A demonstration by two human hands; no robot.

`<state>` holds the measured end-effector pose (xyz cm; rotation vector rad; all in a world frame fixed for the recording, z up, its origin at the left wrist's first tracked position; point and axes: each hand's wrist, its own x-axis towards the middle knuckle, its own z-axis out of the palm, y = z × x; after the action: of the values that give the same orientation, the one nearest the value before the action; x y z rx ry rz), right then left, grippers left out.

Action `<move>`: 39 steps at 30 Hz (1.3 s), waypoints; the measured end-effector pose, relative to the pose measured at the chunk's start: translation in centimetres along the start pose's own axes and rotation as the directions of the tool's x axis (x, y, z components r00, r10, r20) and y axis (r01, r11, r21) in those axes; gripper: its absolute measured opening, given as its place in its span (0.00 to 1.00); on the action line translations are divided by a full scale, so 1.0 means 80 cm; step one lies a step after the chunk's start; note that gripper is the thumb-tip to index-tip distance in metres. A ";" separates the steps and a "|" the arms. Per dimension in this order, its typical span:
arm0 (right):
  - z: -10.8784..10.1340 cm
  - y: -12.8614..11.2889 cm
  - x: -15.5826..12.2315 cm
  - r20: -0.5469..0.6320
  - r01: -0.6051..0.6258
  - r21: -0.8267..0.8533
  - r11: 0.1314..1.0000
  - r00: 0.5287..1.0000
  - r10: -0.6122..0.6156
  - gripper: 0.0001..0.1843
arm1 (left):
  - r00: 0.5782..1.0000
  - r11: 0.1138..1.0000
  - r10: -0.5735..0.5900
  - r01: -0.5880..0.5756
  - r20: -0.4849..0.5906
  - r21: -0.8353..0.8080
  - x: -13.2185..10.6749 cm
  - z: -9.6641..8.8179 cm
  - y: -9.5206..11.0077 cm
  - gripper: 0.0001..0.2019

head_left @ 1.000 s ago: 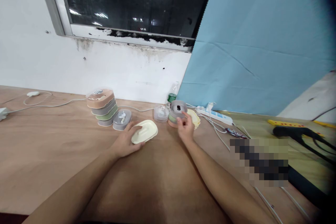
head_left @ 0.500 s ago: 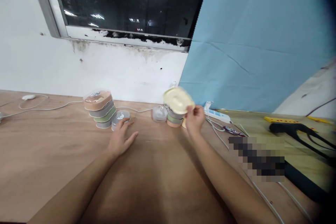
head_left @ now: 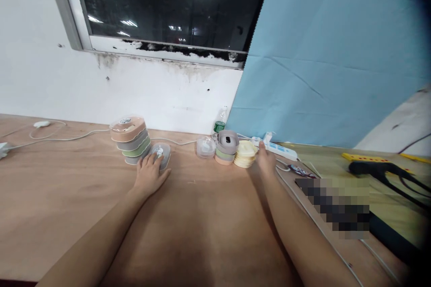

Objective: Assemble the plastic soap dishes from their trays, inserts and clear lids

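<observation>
My left hand (head_left: 147,174) rests flat on the wooden table (head_left: 202,215), its fingertips touching a grey oval box with a clear lid (head_left: 160,152). Just behind that box stands a stack of closed boxes (head_left: 130,140) in peach, grey and green. My right hand (head_left: 266,162) sits beside a pile of cream lids (head_left: 245,154), fingers loosely curled, holding nothing. Left of the cream pile is a short stack of open grey, green and peach trays (head_left: 226,147), and a clear plastic lid (head_left: 205,147) lies next to it.
A white power strip (head_left: 278,148) and loose cables lie right of my right hand. A small bottle with a green label (head_left: 220,124) stands at the wall. A black tool (head_left: 384,171) and a yellow strip lie far right. White cable and a plug trail at the left.
My right hand carried the cream lid to the right and set it on the cream pile, then let go. My left hand slid forward onto the grey box.
</observation>
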<state>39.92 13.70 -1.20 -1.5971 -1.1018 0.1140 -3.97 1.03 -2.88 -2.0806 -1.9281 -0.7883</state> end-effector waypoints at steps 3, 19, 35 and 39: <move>0.000 0.008 -0.004 -0.083 -0.049 -0.093 0.994 0.996 0.041 0.32 | 0.996 0.991 0.091 -0.090 0.003 -0.097 0.002 -0.008 0.006 0.21; 0.021 -0.052 -0.117 0.238 0.727 0.084 0.681 0.649 -0.722 0.17 | 0.972 0.917 0.152 -0.072 0.177 -0.392 -0.001 -0.004 0.022 0.34; 0.046 -0.106 -0.196 0.322 0.895 0.337 0.292 0.182 -0.929 0.14 | 0.974 0.523 -0.176 0.213 0.139 -0.825 -0.009 -0.011 0.041 0.24; 0.054 -0.110 -0.198 0.316 0.835 0.367 0.410 0.303 -0.899 0.09 | 0.995 0.501 -0.089 0.074 0.033 -0.863 -0.007 -0.009 0.037 0.27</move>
<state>23.44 5.21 -2.96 -0.6147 -2.2015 -0.1773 -1.32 -0.20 -2.00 -2.3994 -1.7815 -2.1684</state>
